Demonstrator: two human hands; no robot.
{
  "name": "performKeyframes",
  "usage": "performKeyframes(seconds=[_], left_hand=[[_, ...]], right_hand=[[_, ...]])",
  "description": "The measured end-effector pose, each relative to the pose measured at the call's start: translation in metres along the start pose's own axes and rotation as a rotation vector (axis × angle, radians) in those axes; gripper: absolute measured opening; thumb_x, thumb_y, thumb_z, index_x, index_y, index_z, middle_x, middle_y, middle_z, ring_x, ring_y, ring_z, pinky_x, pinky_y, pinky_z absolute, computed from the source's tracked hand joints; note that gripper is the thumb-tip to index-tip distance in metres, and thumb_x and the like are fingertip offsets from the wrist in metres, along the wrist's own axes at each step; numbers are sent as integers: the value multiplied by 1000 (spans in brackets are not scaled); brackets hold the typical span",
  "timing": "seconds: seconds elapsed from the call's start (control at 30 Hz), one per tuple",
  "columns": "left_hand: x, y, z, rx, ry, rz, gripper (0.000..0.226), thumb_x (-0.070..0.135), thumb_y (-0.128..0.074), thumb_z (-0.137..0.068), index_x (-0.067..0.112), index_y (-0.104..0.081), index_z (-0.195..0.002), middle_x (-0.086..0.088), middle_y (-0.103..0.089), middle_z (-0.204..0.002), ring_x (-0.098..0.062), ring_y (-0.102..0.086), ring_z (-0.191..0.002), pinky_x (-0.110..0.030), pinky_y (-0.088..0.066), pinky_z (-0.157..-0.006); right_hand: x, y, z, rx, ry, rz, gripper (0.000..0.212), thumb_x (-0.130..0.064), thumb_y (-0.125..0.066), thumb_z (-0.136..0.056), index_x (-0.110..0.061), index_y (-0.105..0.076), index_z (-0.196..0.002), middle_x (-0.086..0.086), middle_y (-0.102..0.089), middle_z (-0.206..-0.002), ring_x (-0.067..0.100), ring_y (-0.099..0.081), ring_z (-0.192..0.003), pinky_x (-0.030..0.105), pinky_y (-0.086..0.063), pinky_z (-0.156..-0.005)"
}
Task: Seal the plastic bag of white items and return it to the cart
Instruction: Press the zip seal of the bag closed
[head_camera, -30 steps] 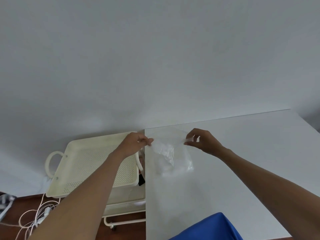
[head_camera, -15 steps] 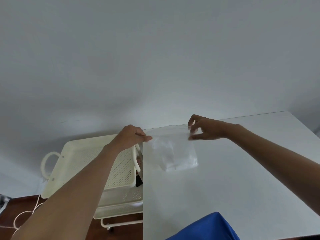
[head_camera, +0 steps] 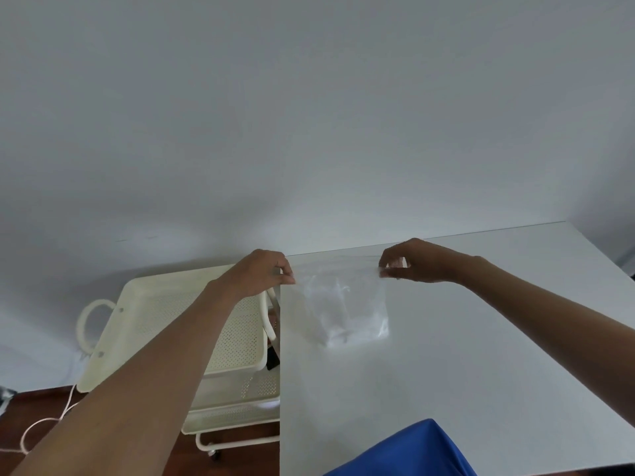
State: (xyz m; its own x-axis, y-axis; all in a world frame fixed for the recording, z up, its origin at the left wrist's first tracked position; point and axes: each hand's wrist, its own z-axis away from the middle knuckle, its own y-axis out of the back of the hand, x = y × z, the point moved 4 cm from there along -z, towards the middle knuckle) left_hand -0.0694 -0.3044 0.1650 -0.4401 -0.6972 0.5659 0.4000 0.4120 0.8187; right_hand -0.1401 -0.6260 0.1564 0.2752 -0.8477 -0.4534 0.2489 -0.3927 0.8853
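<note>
**Clear bag stretched between two pinching hands above the white table**

A person holds a clear plastic bag (head_camera: 343,304) by its top edge, one hand at each upper corner. The left hand (head_camera: 256,273) pinches the bag's left corner between thumb and fingertips, right at the left edge of the white table (head_camera: 481,338). The right hand (head_camera: 417,261) pinches the right corner, its fingers curled down onto the thumb over the thin strip of plastic. The top edge runs taut and nearly level between the two hands, close to the table's far edge.

The bag hangs down from this edge, with its lower part over the table surface; whether it touches the table cannot be told. Inside it sit pale white items (head_camera: 335,314), bunched toward the bottom, too blurred to make out singly. Whether the bag's mouth is closed cannot be told.

Just beside the table on the left stands a cream cart (head_camera: 144,304) with perforated trays stacked in tiers and a loop handle at its far-left end. The left forearm passes over its top tray. A white cable (head_camera: 44,422) lies on the dark floor below, and blue fabric (head_camera: 412,451) fills the bottom of the view
</note>
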Motion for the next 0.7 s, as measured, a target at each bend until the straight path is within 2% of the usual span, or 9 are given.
performKeyframes(seconds=[0.17,0.33,0.4,0.47,0.6,0.7], left_hand=[[16,13,-8,-61,-81,-179,17,28,-78,-87,12,-75,-93,4,-74,-98,-15,-67,-95,-34,-52,-86],[16,29,-11,-86,-108,-289,19,34,-72,-91,16,-73,-95,10,-71,-96,-12,-62,-89,-32,-48,-81],[15,34,-10,-44,-116,-251,18,34,-71,-92,16,-74,-95,10,-72,-97,-8,-60,-84,-27,-45,-77],[14,36,-10,-2,-114,-206,17,33,-71,-92,16,-75,-96,10,-73,-100,2,-58,-81,-19,-42,-74],[18,30,-12,11,-122,-170,17,29,-72,-92,14,-76,-98,7,-74,-104,-1,-59,-91,-12,-38,-75],[18,24,-11,14,-102,-143,16,28,-71,-93,13,-76,-99,6,-74,-104,7,-57,-86,-10,-36,-73]], right_hand=[[-1,14,-4,-96,-2,70,17,-48,-80,-84,-33,-74,-89,-14,-58,-91,0,-59,-86,17,-43,-73],[-12,30,-8,85,122,-30,15,-36,-89,-76,-29,-79,-85,-18,-50,-102,4,-56,-94,13,-46,-74],[-15,33,-10,102,165,-66,12,-33,-88,-79,-24,-81,-84,-16,-53,-110,-3,-52,-98,8,-43,-76],[-16,31,-11,17,149,-29,13,-33,-83,-85,-20,-81,-85,-16,-55,-117,-9,-47,-104,9,-42,-80],[-21,19,-11,-233,95,126,18,-35,-71,-96,-21,-81,-92,-18,-52,-131,9,-44,-117,27,-47,-91],[-26,13,-8,-334,79,143,23,-39,-61,-102,-28,-81,-98,-20,-50,-138,9,-43,-119,31,-46,-97]])
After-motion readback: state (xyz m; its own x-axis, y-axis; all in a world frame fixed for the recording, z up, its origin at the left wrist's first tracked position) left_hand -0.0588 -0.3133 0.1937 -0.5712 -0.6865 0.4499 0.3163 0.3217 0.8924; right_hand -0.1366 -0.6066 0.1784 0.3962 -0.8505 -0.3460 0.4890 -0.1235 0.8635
